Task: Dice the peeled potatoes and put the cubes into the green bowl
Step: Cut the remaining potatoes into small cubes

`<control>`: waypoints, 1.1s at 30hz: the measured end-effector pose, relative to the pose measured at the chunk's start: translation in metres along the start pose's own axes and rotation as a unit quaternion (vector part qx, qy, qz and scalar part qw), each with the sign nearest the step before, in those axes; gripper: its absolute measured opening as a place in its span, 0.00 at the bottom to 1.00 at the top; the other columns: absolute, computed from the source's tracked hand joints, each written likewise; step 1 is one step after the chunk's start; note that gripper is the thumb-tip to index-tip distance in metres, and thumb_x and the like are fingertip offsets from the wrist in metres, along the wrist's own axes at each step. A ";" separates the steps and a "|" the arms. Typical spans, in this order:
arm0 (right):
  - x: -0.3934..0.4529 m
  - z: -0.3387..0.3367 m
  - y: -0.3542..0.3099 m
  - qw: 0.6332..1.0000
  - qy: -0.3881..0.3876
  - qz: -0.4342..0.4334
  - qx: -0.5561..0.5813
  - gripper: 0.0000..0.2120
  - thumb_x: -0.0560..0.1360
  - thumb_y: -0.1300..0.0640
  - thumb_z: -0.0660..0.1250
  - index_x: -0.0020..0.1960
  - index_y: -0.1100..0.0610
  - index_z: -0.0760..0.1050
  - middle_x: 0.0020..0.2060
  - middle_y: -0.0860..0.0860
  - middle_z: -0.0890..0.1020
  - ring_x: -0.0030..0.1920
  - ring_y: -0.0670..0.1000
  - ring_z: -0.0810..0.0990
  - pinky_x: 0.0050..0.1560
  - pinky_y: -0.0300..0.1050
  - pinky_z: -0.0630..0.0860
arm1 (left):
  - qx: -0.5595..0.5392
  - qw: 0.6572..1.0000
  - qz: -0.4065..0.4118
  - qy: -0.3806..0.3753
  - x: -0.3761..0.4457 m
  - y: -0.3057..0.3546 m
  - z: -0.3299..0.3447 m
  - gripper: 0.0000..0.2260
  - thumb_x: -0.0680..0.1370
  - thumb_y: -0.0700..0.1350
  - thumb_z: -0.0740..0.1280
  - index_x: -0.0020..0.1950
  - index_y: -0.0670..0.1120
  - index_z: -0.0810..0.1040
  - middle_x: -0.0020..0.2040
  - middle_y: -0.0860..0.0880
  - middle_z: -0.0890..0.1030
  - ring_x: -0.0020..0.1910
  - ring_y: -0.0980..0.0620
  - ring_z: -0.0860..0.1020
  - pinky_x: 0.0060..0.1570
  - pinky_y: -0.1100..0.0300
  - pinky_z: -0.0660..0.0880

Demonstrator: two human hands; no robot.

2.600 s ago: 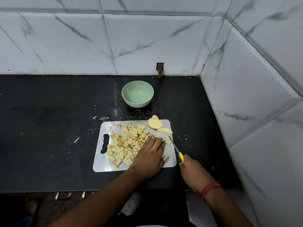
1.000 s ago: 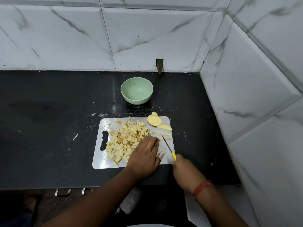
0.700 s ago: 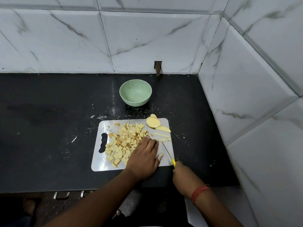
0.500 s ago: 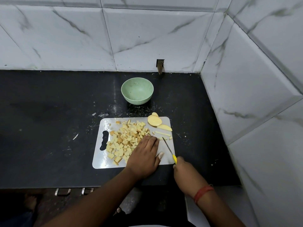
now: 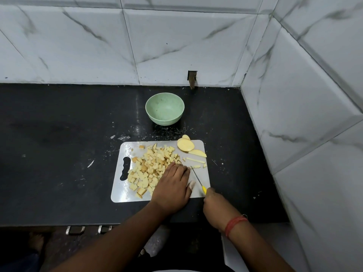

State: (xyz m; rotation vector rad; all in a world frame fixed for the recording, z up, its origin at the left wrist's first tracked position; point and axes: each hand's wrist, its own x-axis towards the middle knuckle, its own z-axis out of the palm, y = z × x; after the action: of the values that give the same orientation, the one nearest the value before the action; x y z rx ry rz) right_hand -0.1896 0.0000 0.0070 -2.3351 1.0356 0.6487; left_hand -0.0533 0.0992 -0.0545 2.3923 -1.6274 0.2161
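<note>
The white cutting board [image 5: 119,190] lies on the black counter [image 5: 59,154]. A pile of potato cubes [image 5: 152,167] covers the board's middle. The left hand [image 5: 172,187] rests palm-down on the board's near right part, fingers curled over something hidden beneath them, at the pile's edge. The right hand [image 5: 215,208], at the board's near right corner, grips the yellow-handled knife [image 5: 198,180], blade angled across the board. Potato slices [image 5: 186,145] and strips [image 5: 195,160] lie at the board's far right corner. The green bowl [image 5: 165,108] stands beyond the board, holding no cubes.

One head-worn view looks steeply down, fairly near, at the counter [image 5: 59,154] corner.
</note>
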 end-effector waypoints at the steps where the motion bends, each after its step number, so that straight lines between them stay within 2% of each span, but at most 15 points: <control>1: -0.003 0.000 0.003 1.000 -0.005 0.000 0.010 0.18 0.80 0.63 0.54 0.69 0.64 0.62 0.56 0.60 0.79 0.55 0.58 0.80 0.47 0.44 0.71 | 0.000 1.000 0.000 -0.003 0.000 0.000 0.000 0.23 0.84 0.55 0.58 0.69 0.39 0.77 0.63 0.43 0.78 0.65 0.44 0.74 0.78 0.47 0.60; 3: -0.009 -0.002 0.009 1.000 -0.013 0.006 0.023 0.13 0.81 0.61 0.55 0.65 0.61 0.65 0.55 0.60 0.80 0.53 0.58 0.80 0.48 0.45 0.73 | 0.003 1.000 0.001 -0.005 0.000 -0.001 -0.001 0.24 0.84 0.55 0.57 0.69 0.39 0.77 0.63 0.43 0.78 0.65 0.44 0.74 0.78 0.47 0.60; 5: -0.015 -0.009 0.012 0.999 -0.016 0.003 0.040 0.04 0.82 0.58 0.55 0.54 0.57 0.67 0.52 0.58 0.80 0.48 0.56 0.79 0.43 0.43 0.70 | 0.012 1.000 0.002 -0.010 0.000 -0.001 -0.002 0.24 0.85 0.55 0.57 0.69 0.39 0.77 0.63 0.43 0.78 0.65 0.43 0.74 0.78 0.46 0.60; 7: -0.020 -0.021 0.014 0.998 -0.005 -0.007 0.067 0.06 0.83 0.54 0.55 0.50 0.56 0.65 0.48 0.55 0.78 0.43 0.54 0.77 0.35 0.43 0.70 | 0.023 1.000 0.005 -0.015 0.000 0.000 -0.003 0.25 0.85 0.56 0.56 0.69 0.39 0.77 0.63 0.42 0.78 0.65 0.43 0.74 0.77 0.44 0.61; 9: -0.023 -0.033 0.015 0.994 0.016 -0.017 0.103 0.08 0.83 0.52 0.55 0.50 0.56 0.66 0.44 0.53 0.76 0.39 0.52 0.77 0.28 0.42 0.70 | 0.033 0.999 0.007 -0.014 0.001 0.001 -0.004 0.25 0.85 0.57 0.57 0.69 0.39 0.77 0.64 0.42 0.77 0.67 0.42 0.73 0.77 0.42 0.62; 12: -0.025 -0.046 0.015 0.991 0.030 -0.012 0.132 0.09 0.83 0.51 0.54 0.50 0.55 0.66 0.42 0.54 0.74 0.33 0.53 0.77 0.23 0.42 0.70 | 0.041 0.999 0.024 -0.006 0.005 0.002 -0.007 0.26 0.84 0.58 0.56 0.69 0.39 0.78 0.68 0.41 0.76 0.70 0.41 0.72 0.76 0.41 0.63; 14: -0.024 -0.050 0.016 0.988 0.034 -0.010 0.150 0.09 0.82 0.50 0.54 0.49 0.55 0.65 0.42 0.55 0.74 0.29 0.54 0.76 0.20 0.40 0.70 | 0.036 0.997 0.066 0.001 0.010 0.006 -0.008 0.27 0.85 0.58 0.55 0.69 0.39 0.77 0.68 0.41 0.76 0.71 0.41 0.71 0.77 0.42 0.62; 19: -0.024 -0.054 0.015 0.986 0.024 -0.008 0.164 0.08 0.83 0.51 0.54 0.51 0.55 0.66 0.43 0.55 0.75 0.31 0.54 0.78 0.21 0.42 0.72 | 0.022 0.982 0.185 -0.042 0.032 0.016 -0.003 0.26 0.83 0.55 0.57 0.74 0.40 0.73 0.73 0.43 0.73 0.74 0.44 0.67 0.81 0.50 0.52; 22: -0.025 -0.053 0.014 0.986 0.017 -0.011 0.165 0.07 0.83 0.52 0.54 0.51 0.54 0.66 0.42 0.54 0.75 0.33 0.54 0.78 0.22 0.43 0.74 | 0.015 0.982 0.173 -0.071 0.035 0.015 0.001 0.26 0.84 0.55 0.55 0.74 0.39 0.74 0.74 0.43 0.73 0.75 0.44 0.67 0.80 0.52 0.50; 26: -0.023 -0.050 0.017 0.985 0.017 -0.015 0.171 0.08 0.82 0.51 0.55 0.50 0.55 0.66 0.42 0.54 0.74 0.34 0.53 0.77 0.22 0.42 0.73 | 0.035 0.987 0.147 -0.061 0.022 0.005 -0.002 0.27 0.86 0.58 0.53 0.74 0.40 0.74 0.73 0.43 0.74 0.74 0.45 0.70 0.79 0.51 0.51; 30: -0.021 -0.051 0.019 0.983 0.021 -0.012 0.181 0.08 0.82 0.51 0.55 0.50 0.55 0.66 0.41 0.53 0.74 0.32 0.52 0.75 0.21 0.40 0.70 | 0.042 0.988 0.136 -0.054 0.019 -0.001 -0.008 0.26 0.86 0.58 0.53 0.74 0.41 0.74 0.74 0.43 0.73 0.74 0.45 0.69 0.79 0.51 0.52; 33: -0.018 -0.052 0.018 0.983 0.020 -0.010 0.185 0.08 0.83 0.51 0.54 0.53 0.55 0.66 0.42 0.54 0.74 0.31 0.52 0.75 0.21 0.39 0.69 | 0.046 0.985 0.156 -0.051 0.027 0.007 -0.011 0.26 0.86 0.58 0.53 0.74 0.41 0.74 0.75 0.42 0.72 0.76 0.44 0.67 0.80 0.49 0.56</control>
State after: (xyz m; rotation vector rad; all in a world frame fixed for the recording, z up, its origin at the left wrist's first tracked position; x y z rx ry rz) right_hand -0.2032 -0.0324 0.0529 -2.0367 1.0487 0.3657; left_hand -0.0493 0.0753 -0.0364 2.2338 -2.0802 0.2310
